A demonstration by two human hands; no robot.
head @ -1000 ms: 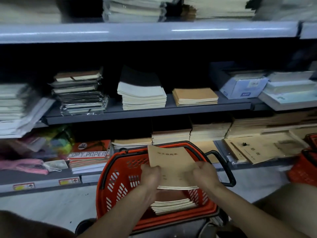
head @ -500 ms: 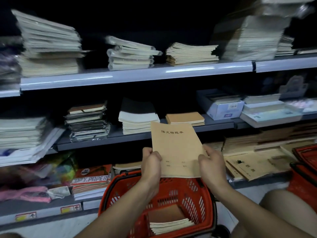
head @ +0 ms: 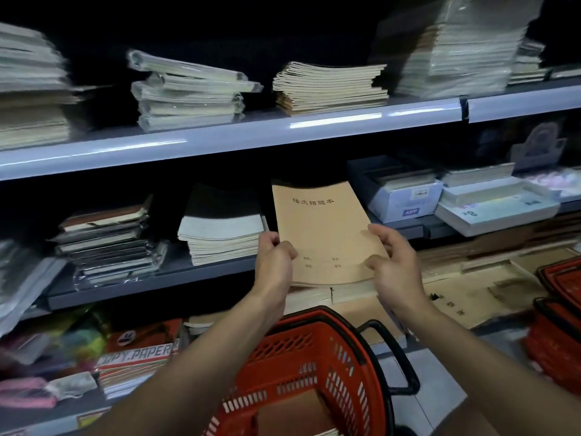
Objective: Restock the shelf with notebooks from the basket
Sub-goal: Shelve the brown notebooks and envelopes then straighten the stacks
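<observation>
Notebooks: a thin bundle of tan-covered notebooks [head: 323, 234], dark printed characters across the top of the front cover, held upright and tilted slightly back in front of the middle shelf [head: 176, 272], above the basket.
Left hand: the left hand [head: 274, 262] grips the bundle's lower left edge, fingers curled round it and thumb on the cover.
Right hand: the right hand [head: 394, 262] holds the lower right edge, thumb on the cover and fingers bent behind; how tightly it closes cannot be told.
Basket: a red plastic basket [head: 314, 366] with a black handle stands below the hands; a brown cover and pale page edges show in its bottom.
Middle shelf, left of the bundle: a stack of grey-covered notebooks [head: 221, 228] sits just beside it, and further left a pile of wrapped dark-covered books [head: 107, 243].
Middle shelf, right of the bundle: an open blue-and-white box [head: 405, 196] and flat white packs [head: 493, 206].
Upper shelf: the upper shelf [head: 220, 140] carries wrapped packs [head: 188, 89], a stack of tan-edged notebooks [head: 330, 86] and a tall blurred wrapped pile [head: 465, 45].
Lower shelf: brown covers [head: 465, 294] lie flat to the right; a red pack printed COPY.PAPER [head: 138, 354] lies to the left.
Right edge: more red baskets [head: 559, 309].
</observation>
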